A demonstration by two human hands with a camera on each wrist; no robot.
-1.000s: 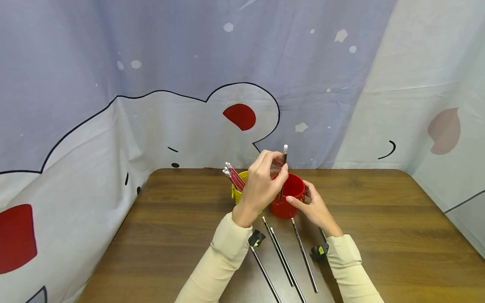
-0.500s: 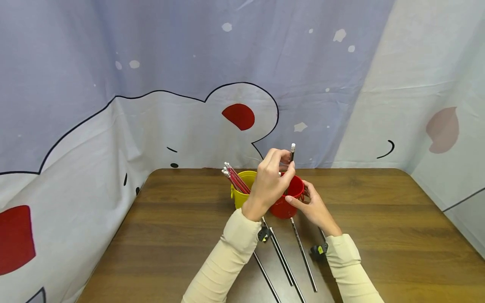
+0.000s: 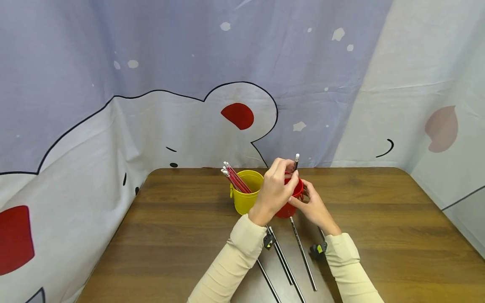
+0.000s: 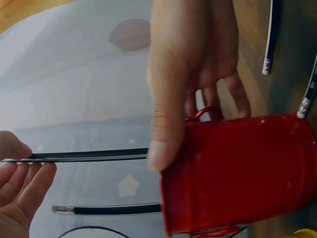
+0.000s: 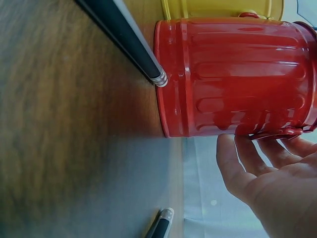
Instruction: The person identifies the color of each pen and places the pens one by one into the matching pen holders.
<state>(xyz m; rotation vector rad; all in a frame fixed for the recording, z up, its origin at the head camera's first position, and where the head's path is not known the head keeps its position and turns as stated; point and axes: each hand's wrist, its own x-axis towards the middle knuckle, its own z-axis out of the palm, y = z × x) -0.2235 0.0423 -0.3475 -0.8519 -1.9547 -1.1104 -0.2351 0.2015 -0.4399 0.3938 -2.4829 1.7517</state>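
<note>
My left hand (image 3: 273, 189) pinches a black pencil (image 3: 297, 162) upright over the red bucket (image 3: 285, 211), its white eraser end up. In the left wrist view the pencil's lower part passes behind my right thumb at the bucket's mouth, so its tip is hidden. A second black pencil (image 4: 116, 209) sticks out of the same bucket. My right hand (image 3: 315, 210) holds the bucket's right side, with the thumb (image 4: 166, 119) at the rim and the fingers (image 5: 247, 156) by the side handle.
To the left of the red bucket stands a yellow bucket (image 3: 244, 204) with several red pencils (image 3: 236, 179) leaning in it. Several black pencils (image 3: 303, 254) lie on the wooden table (image 3: 182, 244) in front. A printed curtain (image 3: 182, 126) hangs behind.
My left hand has moved right and then down with the pencil, bringing it lower over the red bucket. More of the yellow bucket shows now. The right hand has stayed at the red bucket.
</note>
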